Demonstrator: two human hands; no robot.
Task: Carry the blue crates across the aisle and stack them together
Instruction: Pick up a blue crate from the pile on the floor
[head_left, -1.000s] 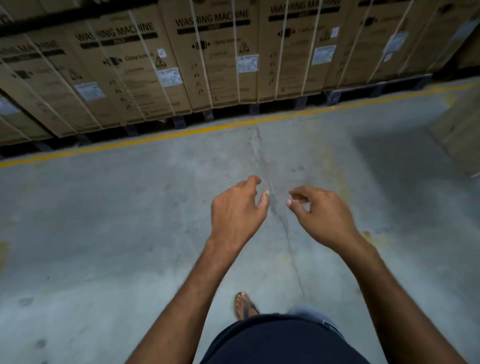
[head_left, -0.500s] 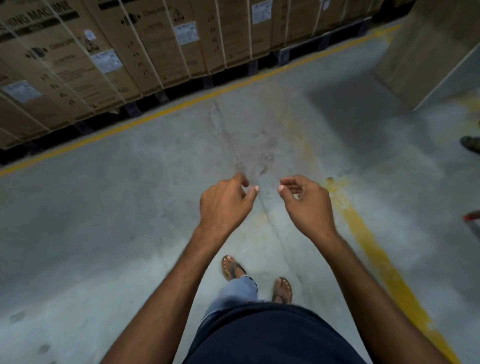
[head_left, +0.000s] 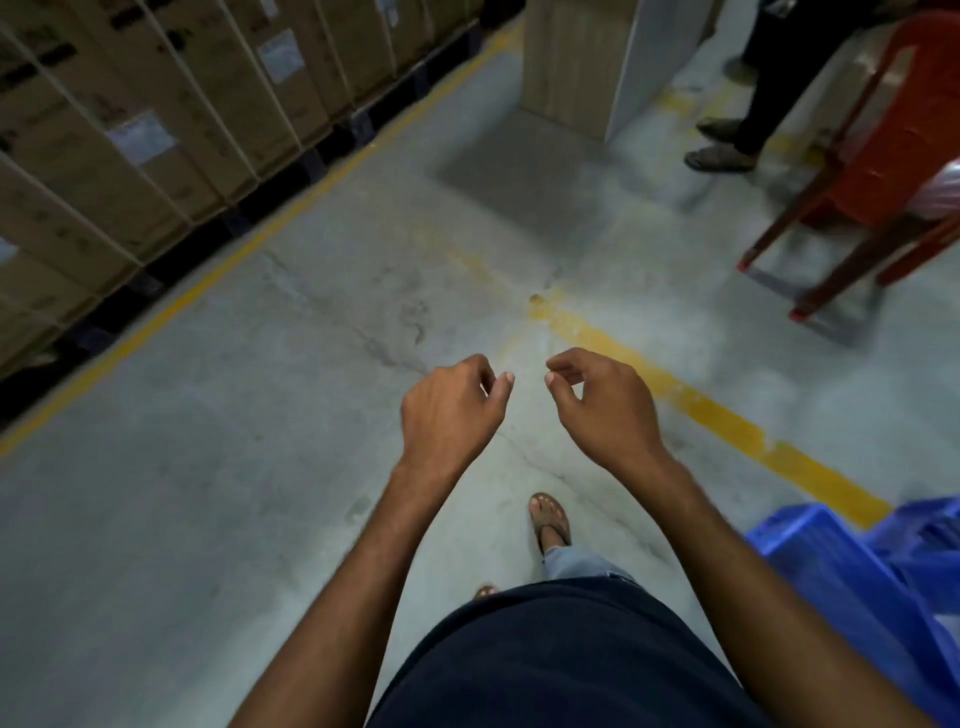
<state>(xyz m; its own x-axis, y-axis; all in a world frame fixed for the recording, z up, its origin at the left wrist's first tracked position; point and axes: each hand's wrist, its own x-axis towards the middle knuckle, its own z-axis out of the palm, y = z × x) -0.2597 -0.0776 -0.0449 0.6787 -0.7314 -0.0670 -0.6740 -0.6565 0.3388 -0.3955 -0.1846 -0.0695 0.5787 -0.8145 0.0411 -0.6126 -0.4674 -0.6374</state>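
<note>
Crates (head_left: 836, 582) right, boxes (head_left: 156, 135) far left

Left hand (head_left: 449, 415): I see it held out over the floor, back up, fingers loosely curled, holding nothing.
Right hand (head_left: 608, 410): just beside the left and not touching it, with the same loose curl, empty.
Blue crates (head_left: 826, 571): on the floor at my lower right edge, partly cut off; I cannot tell how many.
Concrete floor (head_left: 208, 519): grey and cracked, crossed by a yellow line (head_left: 727, 423) that runs past the right hand toward the crates.
Strapped cartons (head_left: 156, 135): a row along my left, on dark pallets (head_left: 270, 200).
Red chair (head_left: 878, 156): upper right, with another person's shoes (head_left: 719, 156) near it.
Sandalled foot (head_left: 550, 517): below the hands.
</note>
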